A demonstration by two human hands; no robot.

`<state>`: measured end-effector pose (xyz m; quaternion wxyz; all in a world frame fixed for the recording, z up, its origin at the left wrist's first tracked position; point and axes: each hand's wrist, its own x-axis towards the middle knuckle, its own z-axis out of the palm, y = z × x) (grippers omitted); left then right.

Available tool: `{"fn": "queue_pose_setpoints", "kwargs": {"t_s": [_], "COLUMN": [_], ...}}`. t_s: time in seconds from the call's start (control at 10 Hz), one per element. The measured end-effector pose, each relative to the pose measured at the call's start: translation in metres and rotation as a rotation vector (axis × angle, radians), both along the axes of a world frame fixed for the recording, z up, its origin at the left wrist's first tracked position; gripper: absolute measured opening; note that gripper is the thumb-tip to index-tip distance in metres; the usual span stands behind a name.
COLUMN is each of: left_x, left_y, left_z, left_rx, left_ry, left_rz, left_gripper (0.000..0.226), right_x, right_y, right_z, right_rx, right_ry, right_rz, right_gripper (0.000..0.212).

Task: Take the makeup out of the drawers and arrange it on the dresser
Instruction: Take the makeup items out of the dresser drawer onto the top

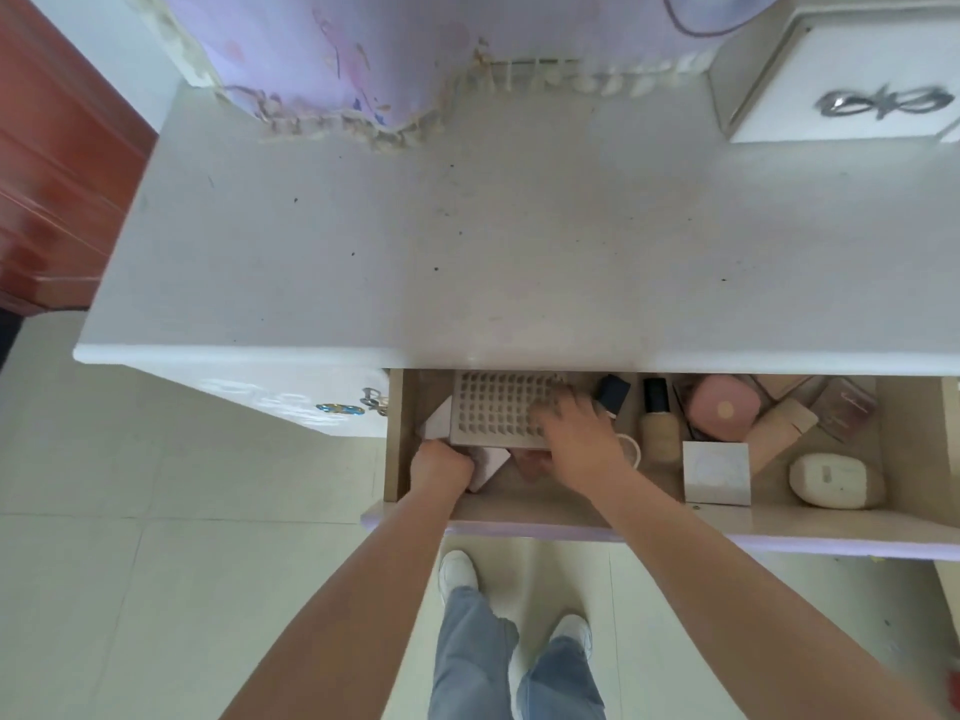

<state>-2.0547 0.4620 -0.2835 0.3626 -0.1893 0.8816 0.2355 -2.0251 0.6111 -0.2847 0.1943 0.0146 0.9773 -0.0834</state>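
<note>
The drawer [519, 504] under the white dresser top [467, 241] stands pulled out. At its left lies a white grid organizer [493, 407] with many small holes. My left hand [441, 467] grips its near left corner, and my right hand [576, 433] grips its right side with curled fingers. Further right in the drawer lie a beige foundation bottle [658, 423], a pink compact [722, 407], a white square box [716, 472], a cream oval case [834, 480], a tan box [779, 431] and a dark brown palette [844, 407].
A small white cabinet [841, 80] with a bow handle stands on the dresser at the back right. A lilac fringed cloth [337, 59] hangs at the back. A red-brown wooden cabinet [57, 163] stands to the left. My feet are on the tiled floor [156, 589] below.
</note>
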Motion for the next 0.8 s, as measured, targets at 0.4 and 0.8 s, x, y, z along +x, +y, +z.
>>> {"fn": "queue_pose_setpoints", "kwargs": {"t_s": [0.4, 0.8], "left_x": [-0.014, 0.020], "left_y": [-0.005, -0.033], "left_z": [-0.031, 0.046], "left_rx": [0.356, 0.624], "left_ry": [-0.126, -0.031], "left_rz": [0.577, 0.700], "left_gripper": [0.010, 0.007], "right_x": [-0.002, 0.044], "right_y": [-0.020, 0.003], "right_z": [-0.038, 0.017], "right_rx": [0.180, -0.136], "right_ry": [0.075, 0.706], "right_rz": [0.114, 0.047], "right_gripper": [0.051, 0.021]}}
